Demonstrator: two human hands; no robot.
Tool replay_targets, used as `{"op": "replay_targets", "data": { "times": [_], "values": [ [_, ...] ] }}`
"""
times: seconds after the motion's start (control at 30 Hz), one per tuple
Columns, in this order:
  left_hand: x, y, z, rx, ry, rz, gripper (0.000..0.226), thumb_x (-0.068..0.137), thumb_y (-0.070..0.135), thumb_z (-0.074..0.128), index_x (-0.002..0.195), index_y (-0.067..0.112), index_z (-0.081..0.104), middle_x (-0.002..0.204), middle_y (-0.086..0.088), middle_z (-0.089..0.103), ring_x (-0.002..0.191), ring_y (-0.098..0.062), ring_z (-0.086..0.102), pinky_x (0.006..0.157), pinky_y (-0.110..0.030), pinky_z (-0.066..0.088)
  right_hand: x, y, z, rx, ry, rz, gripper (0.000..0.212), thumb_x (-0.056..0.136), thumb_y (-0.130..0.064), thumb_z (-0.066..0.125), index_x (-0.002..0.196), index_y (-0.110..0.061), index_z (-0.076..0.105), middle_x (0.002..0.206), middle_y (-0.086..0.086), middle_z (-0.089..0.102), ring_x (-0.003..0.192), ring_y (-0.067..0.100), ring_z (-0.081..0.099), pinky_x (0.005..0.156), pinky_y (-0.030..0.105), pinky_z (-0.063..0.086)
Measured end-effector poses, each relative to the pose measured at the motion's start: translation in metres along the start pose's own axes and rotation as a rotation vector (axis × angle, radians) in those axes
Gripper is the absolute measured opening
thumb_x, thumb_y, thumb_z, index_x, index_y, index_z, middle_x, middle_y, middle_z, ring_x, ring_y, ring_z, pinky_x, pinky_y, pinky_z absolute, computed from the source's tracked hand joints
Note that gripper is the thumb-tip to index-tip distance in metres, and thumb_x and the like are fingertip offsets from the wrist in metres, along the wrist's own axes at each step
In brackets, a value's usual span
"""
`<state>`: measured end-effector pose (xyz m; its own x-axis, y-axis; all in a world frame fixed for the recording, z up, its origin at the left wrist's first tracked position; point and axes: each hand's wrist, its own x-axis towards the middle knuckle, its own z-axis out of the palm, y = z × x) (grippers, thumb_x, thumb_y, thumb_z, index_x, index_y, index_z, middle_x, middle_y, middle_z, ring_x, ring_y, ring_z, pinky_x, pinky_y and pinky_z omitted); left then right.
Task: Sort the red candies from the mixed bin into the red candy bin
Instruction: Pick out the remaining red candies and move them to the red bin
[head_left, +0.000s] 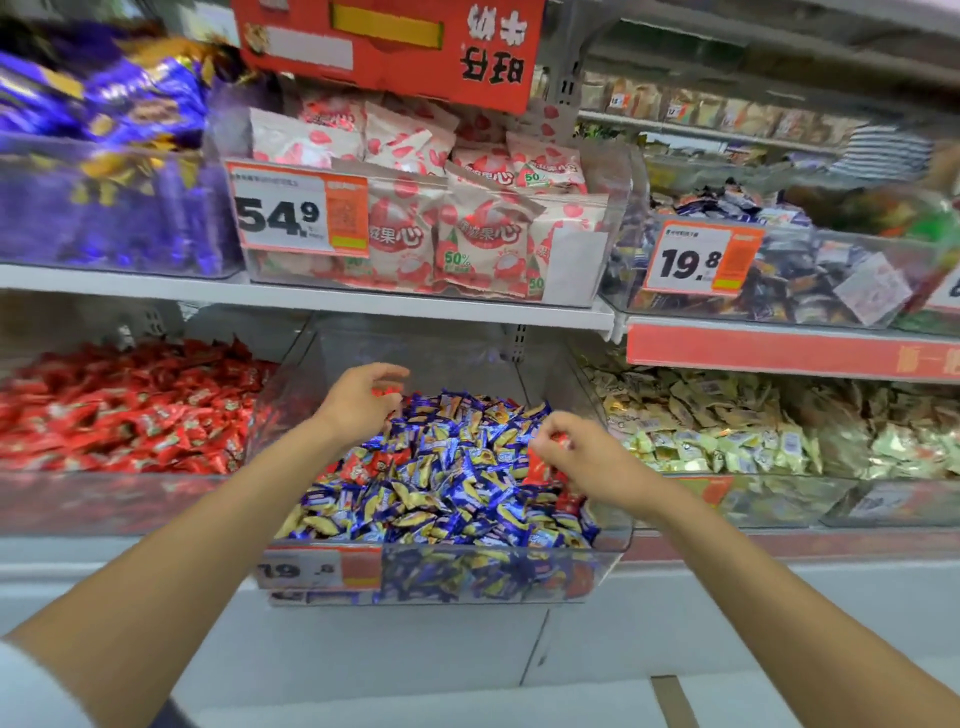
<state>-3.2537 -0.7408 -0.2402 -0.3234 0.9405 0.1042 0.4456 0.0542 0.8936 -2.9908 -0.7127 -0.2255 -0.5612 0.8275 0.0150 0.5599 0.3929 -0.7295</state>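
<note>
Grip: your right hand (587, 460) pinches a red candy (562, 441), left hand (358, 402) curls round another | both above mixed bin (441, 571) | risk: you drop one crossing the wall to red bin (104, 499), left, if the pinch loosens.

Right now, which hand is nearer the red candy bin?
Left. The left hand hovers at the left edge of the mixed bin, beside the red candy bin; the right hand is toward the mixed bin's right side.
</note>
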Motion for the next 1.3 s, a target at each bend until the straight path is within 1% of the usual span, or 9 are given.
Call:
{"op": "replay_targets", "data": {
  "times": [0.23, 0.4, 0.5, 0.63, 0.73, 0.87, 0.97, 1.13, 1.3],
  "values": [
    [-0.001, -0.014, -0.005, 0.163, 0.081, -0.117, 0.022, 0.081, 0.026, 0.073, 0.08, 0.009, 0.061, 0.103, -0.003, 0.063, 0.08, -0.019, 0.055, 0.085, -0.046, 0.047, 0.025, 0.007, 0.009, 0.234, -0.001, 0.068, 0.008, 0.097, -0.015, 0.052, 0.093, -0.016, 0.059, 0.071, 0.007, 0.046, 0.054, 0.013, 0.04, 0.05, 0.017, 0.044],
    [0.007, -0.045, 0.002, 0.443, -0.137, -0.237, 0.026, 0.083, 0.015, 0.072, 0.107, 0.007, 0.067, 0.109, -0.006, 0.064, 0.089, -0.02, 0.062, 0.076, -0.022, 0.048, 0.031, -0.003, 0.01, 0.286, -0.066, 0.016, 0.028, 0.099, -0.011, 0.047, 0.123, -0.022, 0.056, 0.061, 0.002, 0.038, 0.041, 0.004, 0.036, 0.05, 0.015, 0.043],
    [0.009, -0.049, 0.004, 0.521, -0.135, -0.237, 0.009, 0.084, 0.014, 0.071, 0.091, 0.009, 0.071, 0.109, -0.01, 0.069, 0.101, -0.023, 0.063, 0.087, -0.029, 0.049, 0.03, -0.009, 0.01, 0.262, -0.062, 0.002, 0.028, 0.1, -0.013, 0.046, 0.125, -0.023, 0.055, 0.064, 0.006, 0.038, 0.038, 0.002, 0.032, 0.042, 0.011, 0.037],
    [0.009, -0.035, -0.004, 0.431, 0.01, -0.151, 0.021, 0.082, 0.025, 0.074, 0.098, 0.012, 0.071, 0.118, -0.01, 0.065, 0.096, -0.022, 0.064, 0.084, -0.031, 0.051, 0.031, -0.01, 0.013, 0.22, -0.041, 0.007, 0.027, 0.099, -0.013, 0.048, 0.122, -0.022, 0.057, 0.083, 0.016, 0.047, 0.038, 0.002, 0.033, 0.042, 0.011, 0.038],
    [-0.004, -0.018, -0.008, 0.419, -0.021, -0.034, 0.022, 0.09, 0.028, 0.064, 0.095, 0.009, 0.074, 0.094, -0.011, 0.071, 0.059, -0.011, 0.055, 0.059, -0.029, 0.051, 0.032, -0.012, 0.018, 0.145, -0.004, -0.009, 0.024, 0.098, -0.013, 0.05, 0.118, -0.021, 0.06, 0.102, 0.029, 0.06, 0.041, 0.003, 0.036, 0.044, 0.015, 0.037],
    [-0.023, 0.007, -0.024, 0.296, -0.028, 0.127, 0.018, 0.091, 0.023, 0.063, 0.092, 0.006, 0.07, 0.09, -0.007, 0.068, 0.051, -0.004, 0.055, 0.048, -0.021, 0.047, 0.029, -0.031, 0.029, 0.109, 0.09, -0.087, 0.017, 0.097, -0.014, 0.053, 0.109, -0.021, 0.063, 0.099, 0.009, 0.065, 0.055, 0.003, 0.053, 0.053, 0.012, 0.042],
    [-0.034, 0.011, -0.064, 0.157, 0.041, 0.166, 0.012, 0.089, 0.018, 0.065, 0.086, 0.007, 0.068, 0.082, -0.011, 0.066, 0.043, -0.003, 0.054, 0.041, -0.014, 0.043, 0.029, -0.062, 0.044, 0.144, 0.17, -0.163, 0.021, 0.095, -0.015, 0.056, 0.114, -0.021, 0.062, 0.103, 0.011, 0.065, 0.077, 0.026, 0.06, 0.059, 0.009, 0.042],
    [-0.035, -0.047, -0.161, 0.332, 0.349, 0.032, 0.009, 0.085, 0.021, 0.069, 0.079, 0.014, 0.068, 0.069, 0.0, 0.062, 0.059, -0.012, 0.057, 0.058, -0.024, 0.039, 0.061, -0.136, 0.112, 0.171, 0.044, -0.322, 0.015, 0.091, -0.009, 0.06, 0.101, -0.019, 0.065, 0.087, -0.003, 0.061, 0.056, -0.002, 0.046, 0.056, 0.008, 0.037],
    [-0.033, -0.099, -0.231, 0.37, 0.568, -0.051, 0.009, 0.087, 0.023, 0.065, 0.084, 0.015, 0.064, 0.084, -0.007, 0.069, 0.074, -0.026, 0.062, 0.071, -0.034, 0.047, 0.137, -0.195, 0.188, 0.139, 0.061, -0.379, 0.022, 0.089, -0.008, 0.058, 0.109, -0.016, 0.064, 0.098, -0.005, 0.06, 0.086, 0.009, 0.055, 0.077, 0.018, 0.04]
  ]
}}
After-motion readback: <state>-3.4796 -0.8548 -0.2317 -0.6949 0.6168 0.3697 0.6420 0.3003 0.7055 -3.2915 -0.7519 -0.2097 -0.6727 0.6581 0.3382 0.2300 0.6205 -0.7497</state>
